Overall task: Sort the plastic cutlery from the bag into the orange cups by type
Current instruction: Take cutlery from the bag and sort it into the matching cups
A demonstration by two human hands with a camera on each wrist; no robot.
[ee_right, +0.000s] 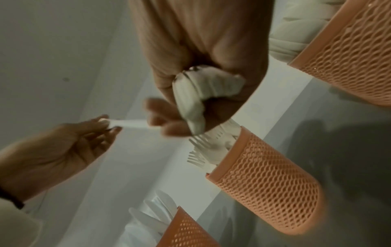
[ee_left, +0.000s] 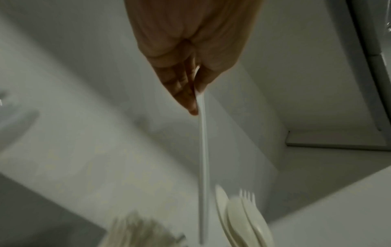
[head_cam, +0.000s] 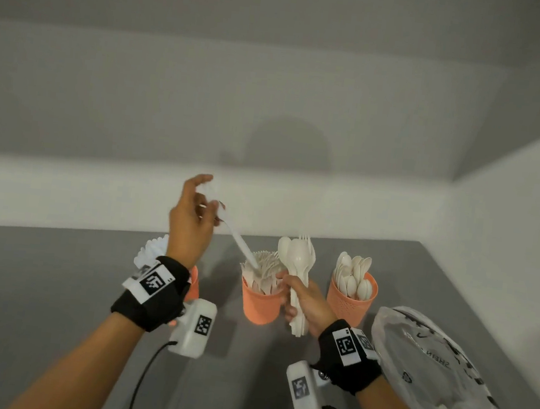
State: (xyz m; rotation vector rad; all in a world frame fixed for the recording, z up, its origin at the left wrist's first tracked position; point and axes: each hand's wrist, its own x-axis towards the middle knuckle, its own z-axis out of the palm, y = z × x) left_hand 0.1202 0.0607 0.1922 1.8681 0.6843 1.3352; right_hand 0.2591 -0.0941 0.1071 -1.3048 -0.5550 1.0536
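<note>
left hand (head_cam: 190, 219) pinches one white plastic fork (head_cam: 240, 248) above the middle orange mesh cup (head_cam: 260, 303) (forks); right hand (head_cam: 301, 302) clutches a mixed white cutlery bundle (head_cam: 299, 264). next: lower it in.

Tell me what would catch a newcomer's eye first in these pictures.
Three orange cups stand in a row on the grey table; the middle cup bristles with forks, the right cup with spoons. In front, the right hand grips a mixed bundle, while the left hand pinches one white utensil above the middle cup.
</note>
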